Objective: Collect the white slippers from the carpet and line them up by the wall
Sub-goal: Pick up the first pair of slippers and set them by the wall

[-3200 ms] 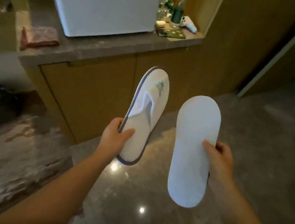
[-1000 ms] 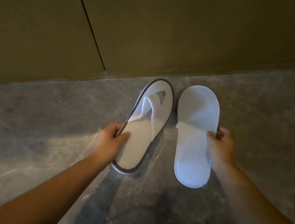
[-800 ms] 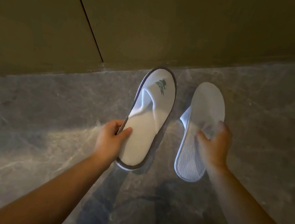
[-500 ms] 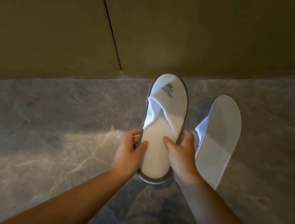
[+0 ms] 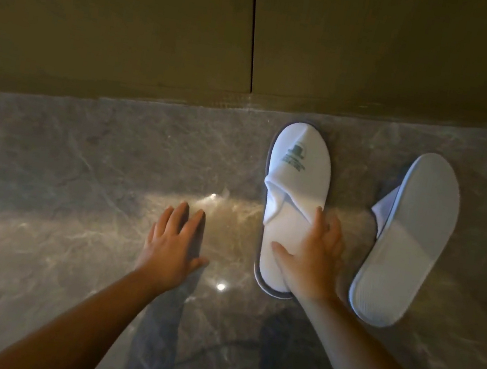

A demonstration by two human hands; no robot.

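A white slipper with a green logo (image 5: 299,168) lies upright on the grey marble floor, its toe close to the brown wall (image 5: 387,47). My right hand (image 5: 313,257) rests flat on its heel half with the fingers spread, the thumb on the insole. The second white slipper (image 5: 409,244) lies to the right, tipped sole-up and angled, and neither hand touches it. My left hand (image 5: 175,237) is open over the bare floor to the left of the first slipper and holds nothing.
The marble floor (image 5: 76,172) runs left and right along the wall's base. A dark vertical seam (image 5: 254,25) splits the wall panels. Bright light reflections show on the floor near my left hand.
My left hand let go of the logo slipper and moved left over the floor. That slipper now lies flat by the wall under my right hand. The other slipper stays sole-up on the right.
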